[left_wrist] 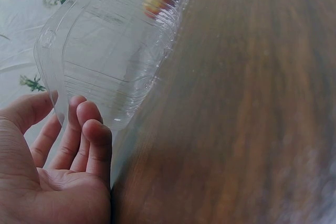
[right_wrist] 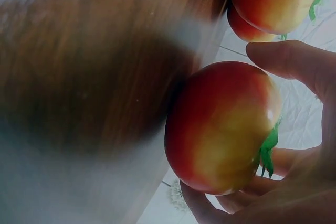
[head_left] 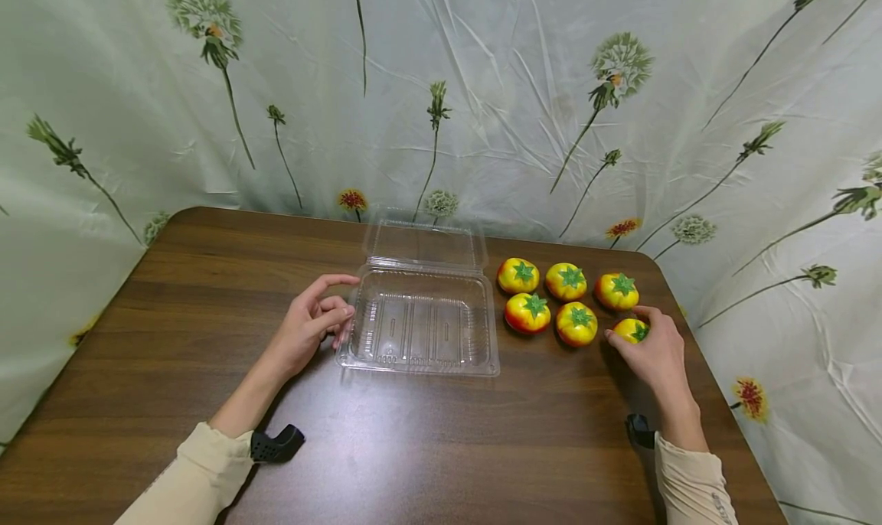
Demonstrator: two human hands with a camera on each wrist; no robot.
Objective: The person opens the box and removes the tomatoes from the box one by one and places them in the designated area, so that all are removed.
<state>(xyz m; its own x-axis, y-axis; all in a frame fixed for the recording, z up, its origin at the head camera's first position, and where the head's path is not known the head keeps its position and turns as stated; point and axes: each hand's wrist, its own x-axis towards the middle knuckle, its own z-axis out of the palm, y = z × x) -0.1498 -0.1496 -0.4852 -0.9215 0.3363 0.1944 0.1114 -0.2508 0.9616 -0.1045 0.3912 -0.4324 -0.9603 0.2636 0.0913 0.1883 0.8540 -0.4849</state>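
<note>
In the head view a clear plastic clamshell box (head_left: 420,364) lies with its lid (head_left: 427,243) tipped back. My left hand (head_left: 313,322) is at the box's left side, thumb and fingers about its rim, index finger stretched along the edge. In the left wrist view the fingertips (left_wrist: 95,129) meet the clear rim. My right hand (head_left: 654,349) holds the nearest right-hand yellow-red tomato (head_left: 628,329), its thumb on one side and fingers curled round the other. From the right wrist view, the tomato (right_wrist: 220,129) sits between thumb and fingers, green leaves toward the palm.
Several more tomatoes (head_left: 527,313) stand in two rows between the box and my right hand. One tomato (head_left: 615,292) sits just beyond that hand. Brown wooden table (head_left: 413,448) underneath; a flower-print curtain (head_left: 482,127) hangs along its far edge.
</note>
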